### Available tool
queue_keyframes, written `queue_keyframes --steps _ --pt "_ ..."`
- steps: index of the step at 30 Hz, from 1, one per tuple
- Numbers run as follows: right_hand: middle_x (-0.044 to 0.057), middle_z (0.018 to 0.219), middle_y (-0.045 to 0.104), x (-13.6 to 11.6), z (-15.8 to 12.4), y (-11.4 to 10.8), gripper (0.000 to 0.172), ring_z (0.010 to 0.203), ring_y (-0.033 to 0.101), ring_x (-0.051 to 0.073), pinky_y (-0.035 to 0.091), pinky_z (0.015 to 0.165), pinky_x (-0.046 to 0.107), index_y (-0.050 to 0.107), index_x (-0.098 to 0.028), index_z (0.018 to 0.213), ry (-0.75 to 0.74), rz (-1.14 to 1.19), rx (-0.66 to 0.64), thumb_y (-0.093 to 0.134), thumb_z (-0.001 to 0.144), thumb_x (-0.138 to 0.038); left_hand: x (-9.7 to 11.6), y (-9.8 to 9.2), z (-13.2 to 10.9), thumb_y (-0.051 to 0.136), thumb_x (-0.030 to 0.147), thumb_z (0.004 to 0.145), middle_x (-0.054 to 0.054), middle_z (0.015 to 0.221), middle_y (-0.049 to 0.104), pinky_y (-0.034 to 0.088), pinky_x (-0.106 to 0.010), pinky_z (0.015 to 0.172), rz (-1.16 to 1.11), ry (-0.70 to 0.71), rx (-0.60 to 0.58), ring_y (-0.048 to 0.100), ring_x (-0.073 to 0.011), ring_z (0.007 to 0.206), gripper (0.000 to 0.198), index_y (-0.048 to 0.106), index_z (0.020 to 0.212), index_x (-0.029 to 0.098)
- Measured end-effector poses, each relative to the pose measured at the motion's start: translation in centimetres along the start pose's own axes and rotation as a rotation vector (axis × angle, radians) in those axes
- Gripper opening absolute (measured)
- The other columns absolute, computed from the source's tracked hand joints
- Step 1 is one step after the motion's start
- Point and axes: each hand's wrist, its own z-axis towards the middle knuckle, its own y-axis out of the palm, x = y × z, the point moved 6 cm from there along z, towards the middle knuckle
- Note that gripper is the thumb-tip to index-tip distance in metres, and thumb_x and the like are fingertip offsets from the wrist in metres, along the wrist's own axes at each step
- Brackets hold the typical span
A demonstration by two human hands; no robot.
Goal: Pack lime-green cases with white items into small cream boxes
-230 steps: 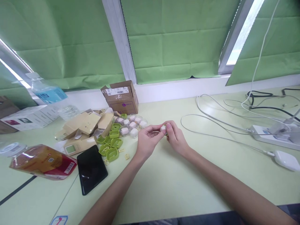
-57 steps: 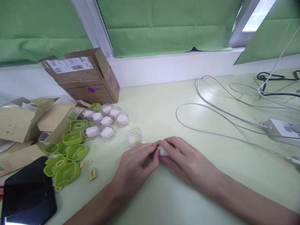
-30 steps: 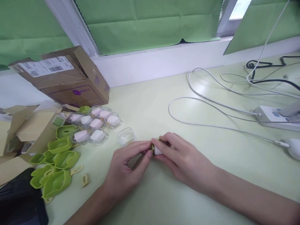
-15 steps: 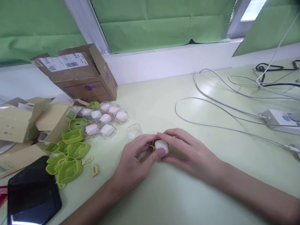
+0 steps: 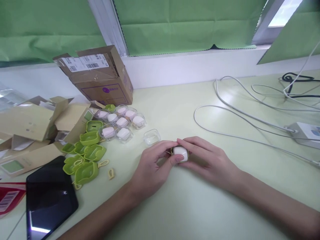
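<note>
My left hand (image 5: pixel 156 163) and my right hand (image 5: pixel 210 163) meet over the table, both closed on a small white earbud case (image 5: pixel 180 152). A dark olive edge, seemingly a cover, surrounds the case. My left thumb presses on its white face, while my right fingers grip it from the right; part of it is hidden. Just behind my left hand lies a clear plastic shell (image 5: pixel 152 137). Farther left sit several white and pinkish cases in clear shells (image 5: pixel 123 134). Beside those are several green silicone covers (image 5: pixel 86 172) with loops, and one loose loop (image 5: pixel 111 173).
A brown carton (image 5: pixel 107 83) stands against the wall. Opened small boxes (image 5: pixel 27 120) pile up at the left, near a black tablet (image 5: pixel 50 200) and a red packet (image 5: pixel 11 200). White cables (image 5: pixel 232 135) run across the right side to a power strip (image 5: pixel 306 135).
The camera view has turned slightly left, so everything appears shifted right. Both hands stay on the earbud case, whose white face is tilted slightly differently.
</note>
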Motion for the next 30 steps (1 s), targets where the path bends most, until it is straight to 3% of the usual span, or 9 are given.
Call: queue_keyframes --steps 13,21,26,30 --pt "0.010 0.123 0.066 -0.3 -0.2 0.2 0.055 0.107 0.069 0.020 0.063 0.088 0.035 0.045 -0.028 0.151 0.012 0.005 0.000 0.061 0.099 -0.022 -0.5 0.0 0.0 0.067 0.027 0.093 -0.004 0.100 0.078 0.059 -0.026 0.078 -0.077 -0.084 0.008 0.072 -0.0165 0.086 0.019 0.075 0.108 0.021" --pt "0.008 0.121 0.071 -0.6 -0.1 0.1 0.035 0.105 0.072 0.019 0.064 0.086 0.032 0.058 -0.027 0.132 0.052 -0.045 -0.005 0.062 0.098 -0.024 -0.9 0.2 0.0 0.069 0.029 0.091 -0.007 0.091 0.077 0.062 -0.028 0.070 -0.211 -0.179 -0.001 0.073 -0.0174 0.079 0.018 0.074 0.102 0.016" --pt "0.007 0.120 0.070 -0.5 0.1 -0.3 0.028 0.102 0.072 0.019 0.064 0.083 0.031 0.062 -0.027 0.124 0.029 -0.049 0.052 0.060 0.098 -0.020 -1.4 0.5 0.1 0.076 0.025 0.085 -0.005 0.096 0.075 0.062 -0.029 0.080 -0.277 -0.212 -0.030 0.072 -0.0175 0.088 0.027 0.071 0.111 0.019" --pt "0.008 0.117 0.070 -0.4 0.2 -0.3 0.030 0.100 0.072 0.019 0.064 0.082 0.031 0.059 -0.026 0.126 0.042 -0.022 0.025 0.060 0.097 -0.017 -1.5 0.6 0.0 0.081 0.020 0.078 -0.006 0.102 0.073 0.060 -0.032 0.086 -0.301 -0.211 -0.053 0.071 -0.0184 0.094 0.036 0.069 0.112 0.018"
